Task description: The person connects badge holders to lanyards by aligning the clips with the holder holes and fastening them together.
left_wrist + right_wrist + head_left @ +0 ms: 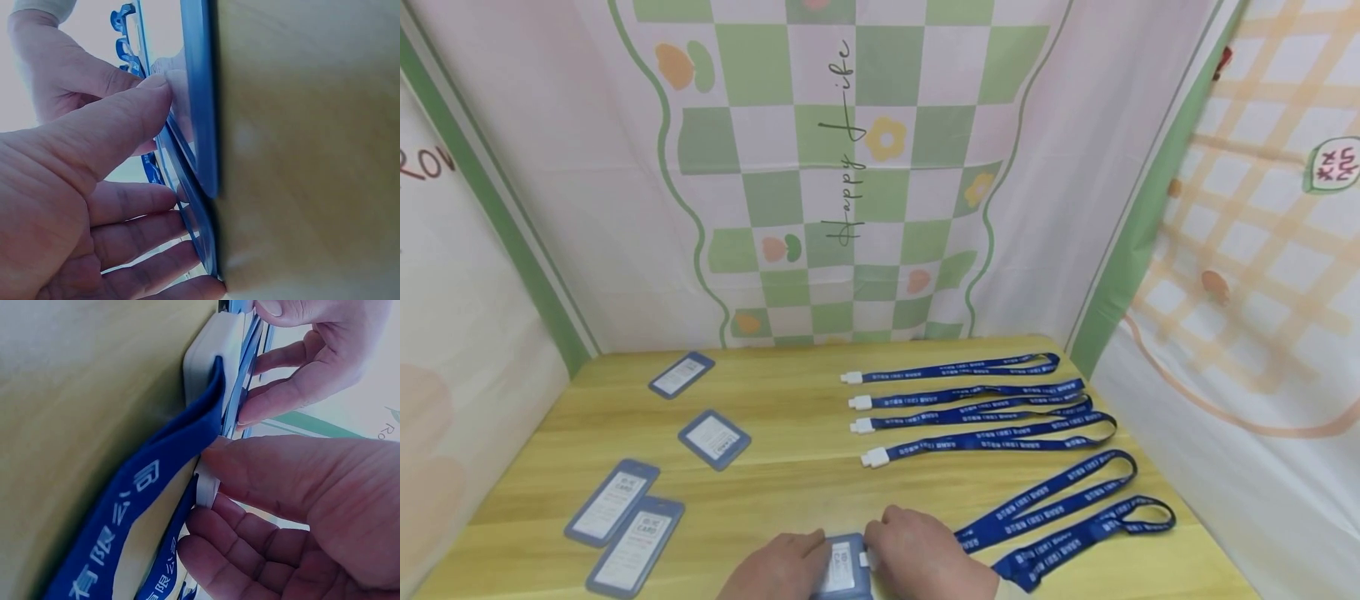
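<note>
In the head view, both hands meet over a blue card holder (852,568) at the table's front edge. My left hand (781,567) holds it from the left; in the left wrist view its thumb presses on a holder, the other fingers spread along a blue edge below. From the right, my right hand (925,554) comes up to the holder's side, where a small white piece shows. The right wrist view shows that thumb and curled fingers pinching a white lanyard clip (207,489). A second white clip with a blue strap (134,487) lies nearer that camera.
Several blue card holders lie on the left side of the wooden table (790,483), two overlapping (636,546). Several blue lanyards (992,437) are laid out on the right, white clips pointing left. A printed curtain (767,183) hangs behind the table.
</note>
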A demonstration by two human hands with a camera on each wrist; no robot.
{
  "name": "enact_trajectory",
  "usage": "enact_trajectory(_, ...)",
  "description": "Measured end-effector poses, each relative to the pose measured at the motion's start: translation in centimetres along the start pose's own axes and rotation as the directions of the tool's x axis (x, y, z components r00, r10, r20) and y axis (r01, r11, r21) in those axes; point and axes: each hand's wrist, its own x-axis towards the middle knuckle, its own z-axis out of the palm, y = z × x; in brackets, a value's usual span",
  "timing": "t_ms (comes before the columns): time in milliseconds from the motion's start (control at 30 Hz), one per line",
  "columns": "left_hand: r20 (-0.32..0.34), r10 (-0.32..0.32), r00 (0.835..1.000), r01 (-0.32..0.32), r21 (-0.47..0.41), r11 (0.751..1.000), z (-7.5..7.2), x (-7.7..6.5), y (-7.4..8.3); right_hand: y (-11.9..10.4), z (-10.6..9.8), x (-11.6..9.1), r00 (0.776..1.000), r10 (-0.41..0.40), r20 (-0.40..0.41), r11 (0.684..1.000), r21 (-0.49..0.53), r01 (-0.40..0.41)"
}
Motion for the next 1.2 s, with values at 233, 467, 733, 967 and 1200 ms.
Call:
enact_trajectory(233,0.013,-0.003,1.000,0.003,0.010,1.000,0.0,0.1,0.0,0.0,-0.1,0.0,1.000,-0.003,-0.005,1.000,0.011,0.004)
enact_trajectory(467,0.025,-0.014,1.000,0.013,0.016,1.000,0.1,0.2,-0.1,-0.2,0.1,0.1,0.999,-0.013,-0.031,1.000,-0.004,0.013)
enact_trajectory(733,-0.001,-0.005,1.000,0.005,0.020,1.000,0.3,0.2,-0.1,-0.3,-0.2,0.2,1.000,0.013,-0.026,1.000,-0.015,-0.014)
enact_trajectory(967,-0.010,0.007,1.000,-0.007,0.022,1.000,0.4,0.1,-0.3,-0.1,-0.9,0.6,0.997,-0.069,-0.024,0.993,-0.102,0.067)
enact_trajectory(1200,-0.060,0.038,0.997,-0.036,0.047,0.998,0.6,-0.2,-0.2,0.8,-1.6,1.0,0.968,-0.176,-0.178,0.968,-0.209,0.138)
